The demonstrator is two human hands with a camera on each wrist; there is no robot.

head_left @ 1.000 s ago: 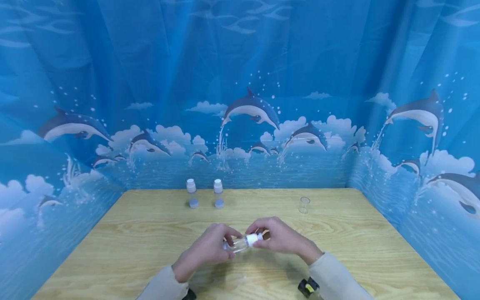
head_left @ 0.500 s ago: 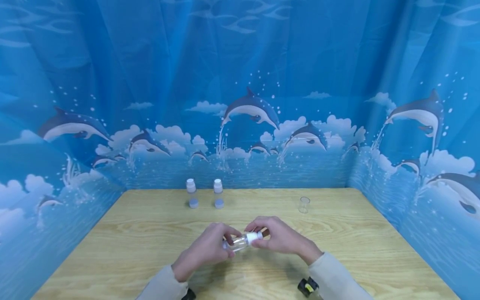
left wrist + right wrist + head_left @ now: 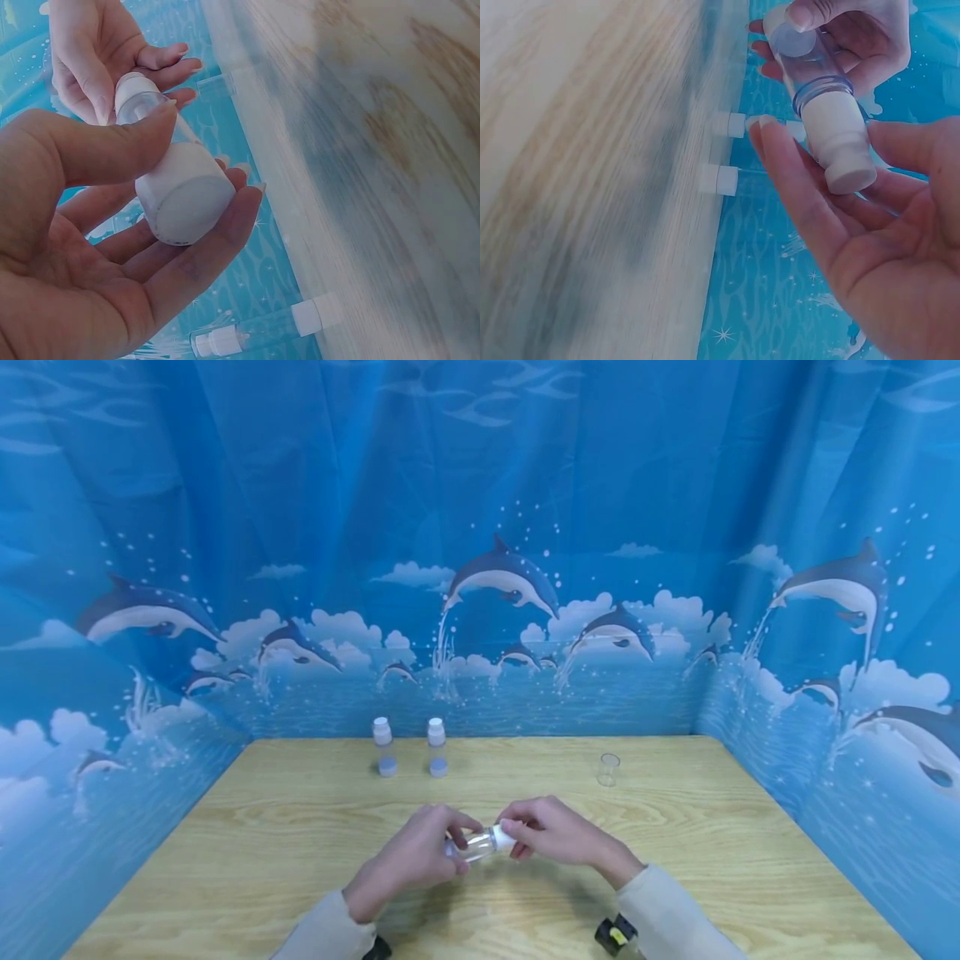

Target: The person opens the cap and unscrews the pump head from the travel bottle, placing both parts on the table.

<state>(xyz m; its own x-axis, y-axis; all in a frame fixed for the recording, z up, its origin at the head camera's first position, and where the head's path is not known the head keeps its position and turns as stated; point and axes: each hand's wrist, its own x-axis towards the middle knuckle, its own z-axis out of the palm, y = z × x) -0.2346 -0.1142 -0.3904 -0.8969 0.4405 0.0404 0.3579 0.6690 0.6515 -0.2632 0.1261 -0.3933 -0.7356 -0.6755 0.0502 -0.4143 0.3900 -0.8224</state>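
A clear bottle [image 3: 480, 845] with a white top [image 3: 502, 837] lies tilted in the air above the table, its top toward the right. My left hand [image 3: 422, 857] grips the bottle's base end, thumb on one side and fingers on the other; the left wrist view shows the white base [image 3: 187, 196]. At the top, my right hand [image 3: 558, 835] has its thumb and fingers around the white part. In the right wrist view the thumb touches one side of the white top [image 3: 836, 131], and the fingers lie along the other.
Two bottles with white caps [image 3: 382, 731] [image 3: 437, 732] stand at the back left of the wooden table [image 3: 300, 827]. A small clear cup-like piece [image 3: 608, 770] stands at the back right. A dolphin-print curtain [image 3: 480, 527] surrounds the table's back and sides.
My right thumb and fingers have shifted around the white top, with the thumb now higher. My left hand and the bottle have stayed almost still.
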